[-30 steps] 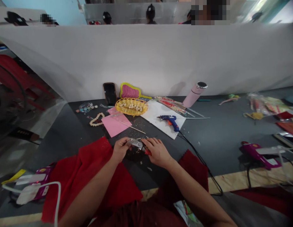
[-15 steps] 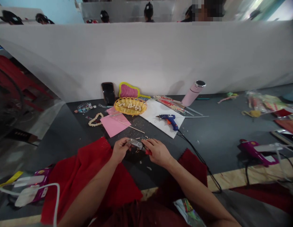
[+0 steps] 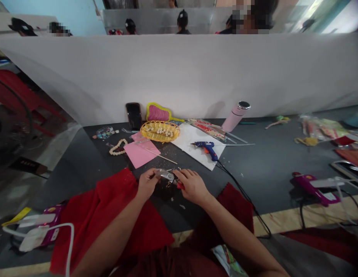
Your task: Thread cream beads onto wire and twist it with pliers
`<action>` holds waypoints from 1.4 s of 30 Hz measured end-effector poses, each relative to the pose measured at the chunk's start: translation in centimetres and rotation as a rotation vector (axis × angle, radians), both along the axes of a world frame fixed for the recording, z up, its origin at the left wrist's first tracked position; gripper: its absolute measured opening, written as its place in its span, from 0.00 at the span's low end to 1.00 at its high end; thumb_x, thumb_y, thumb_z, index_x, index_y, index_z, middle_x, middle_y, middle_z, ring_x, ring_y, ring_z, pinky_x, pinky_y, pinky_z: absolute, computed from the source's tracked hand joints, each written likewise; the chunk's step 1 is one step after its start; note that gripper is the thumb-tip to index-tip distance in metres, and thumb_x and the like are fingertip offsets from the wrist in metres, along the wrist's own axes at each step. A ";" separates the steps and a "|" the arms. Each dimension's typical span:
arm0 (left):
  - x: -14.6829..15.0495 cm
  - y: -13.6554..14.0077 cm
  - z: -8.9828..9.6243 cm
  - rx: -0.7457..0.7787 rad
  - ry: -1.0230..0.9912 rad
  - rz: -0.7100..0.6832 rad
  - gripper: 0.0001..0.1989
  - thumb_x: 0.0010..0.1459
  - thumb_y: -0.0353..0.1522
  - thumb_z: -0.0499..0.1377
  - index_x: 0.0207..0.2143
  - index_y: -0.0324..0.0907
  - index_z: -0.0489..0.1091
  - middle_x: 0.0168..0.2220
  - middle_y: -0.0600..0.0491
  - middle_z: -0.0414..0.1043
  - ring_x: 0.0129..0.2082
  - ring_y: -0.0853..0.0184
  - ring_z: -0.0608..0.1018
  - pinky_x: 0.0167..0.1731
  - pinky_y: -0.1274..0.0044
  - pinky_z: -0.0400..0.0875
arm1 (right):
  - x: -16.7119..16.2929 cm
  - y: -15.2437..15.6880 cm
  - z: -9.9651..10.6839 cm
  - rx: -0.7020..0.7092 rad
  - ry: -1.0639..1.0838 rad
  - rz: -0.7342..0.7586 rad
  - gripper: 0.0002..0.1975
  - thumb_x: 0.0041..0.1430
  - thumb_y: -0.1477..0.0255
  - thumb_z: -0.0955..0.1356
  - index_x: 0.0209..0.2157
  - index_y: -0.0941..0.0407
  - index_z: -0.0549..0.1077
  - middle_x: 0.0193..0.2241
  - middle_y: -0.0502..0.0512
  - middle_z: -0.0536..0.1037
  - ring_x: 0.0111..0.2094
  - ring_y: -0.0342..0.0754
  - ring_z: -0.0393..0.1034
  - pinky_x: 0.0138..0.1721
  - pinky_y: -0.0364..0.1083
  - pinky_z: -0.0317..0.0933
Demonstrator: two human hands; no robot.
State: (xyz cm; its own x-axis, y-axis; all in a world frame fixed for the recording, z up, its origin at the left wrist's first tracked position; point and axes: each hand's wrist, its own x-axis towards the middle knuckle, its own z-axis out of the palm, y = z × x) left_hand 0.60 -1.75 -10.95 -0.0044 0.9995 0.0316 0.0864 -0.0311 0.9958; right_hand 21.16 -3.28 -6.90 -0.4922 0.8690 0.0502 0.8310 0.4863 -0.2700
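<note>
My right hand [image 3: 193, 187] is closed around a red-handled cutter [image 3: 168, 176] with a flat silver head and a round pivot. Its head points left, toward my other hand. The fingers of my left hand [image 3: 148, 184] are pinched together at the far end of that silver head; what lies between them is too small to make out. Small pale beige bits [image 3: 169, 184] are scattered on the dark table just under the tool. A thin wooden stick [image 3: 164, 157] lies beyond my hands, partly over pink paper [image 3: 141, 154].
A yellow wicker basket [image 3: 144, 135] holds small pale pieces. Right of it, a blue glue gun [image 3: 207, 147] rests on white paper [image 3: 183, 144], its cord trailing toward me. A pink flask [image 3: 235, 117] and phone [image 3: 134, 116] stand by the partition. Red cloth [image 3: 109, 204] lies under my left arm.
The camera view has tilted slightly up, so the scene sits a little lower. Both hands keep nearly the same place and hold, with the silver tool head still between them.
</note>
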 end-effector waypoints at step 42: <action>-0.4 0.7 0.2 -0.072 0.055 -0.040 0.04 0.45 0.26 0.59 0.24 0.38 0.74 0.17 0.57 0.69 0.19 0.72 0.68 0.22 0.81 0.60 | 0.7 0.3 -0.1 -0.051 0.015 0.041 0.30 0.51 0.74 0.63 0.58 0.52 0.57 0.50 0.58 0.68 0.48 0.53 0.60 0.46 0.49 0.53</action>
